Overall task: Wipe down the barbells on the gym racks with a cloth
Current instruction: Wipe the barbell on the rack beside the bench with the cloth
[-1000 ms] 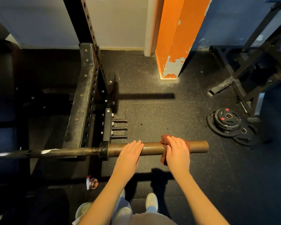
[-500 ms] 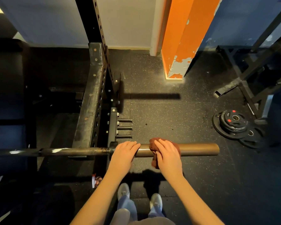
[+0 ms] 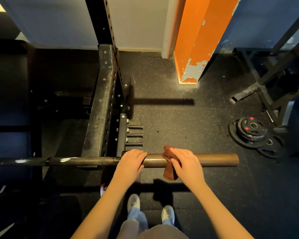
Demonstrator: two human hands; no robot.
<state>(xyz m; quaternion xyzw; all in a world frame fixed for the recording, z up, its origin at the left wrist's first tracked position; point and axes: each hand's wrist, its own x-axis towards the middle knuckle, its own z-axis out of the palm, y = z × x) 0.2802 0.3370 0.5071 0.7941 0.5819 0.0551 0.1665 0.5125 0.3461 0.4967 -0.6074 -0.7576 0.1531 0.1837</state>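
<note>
Head view, looking straight down.

Barbell (image 3: 214, 160): lying level, left to right, crossing the near end of the black rack (image 3: 100, 109). Thin dark shaft off to the left, with pale worn patches. Thick sleeve projecting right of the rack, out over the floor (image 3: 188, 121). Sleeve dull bronze-brown, smooth, with a faint sheen along the top and a blunt end at far right. Dark collar at the shaft-sleeve joint, mostly hidden under the left hand.

Left hand (image 3: 130, 161): laid over the inner end of the sleeve, right by the collar, fingers bent over the top. Gripping the barbell.

Right hand (image 3: 185, 162): further out, near the sleeve's middle, fingers curled over a rust-red cloth (image 3: 169, 171) and pressing it onto the metal. Cloth bunched above the sleeve, wrapped over it, loose tail hanging below on the near side.

Writing: small red marks on the stacked black weight plates (image 3: 250, 131) on the floor at right, too small to read. Pale scrap with red print (image 3: 103, 188) on the floor beside the left forearm, unreadable.

Surroundings: three pegs (image 3: 135, 135) on the rack's side, just beyond the left hand. Orange pillar (image 3: 197, 40) with flaking paint at its base. Floor black rubber, speckled. Two pale shoes (image 3: 167, 213) at the bottom edge.
</note>
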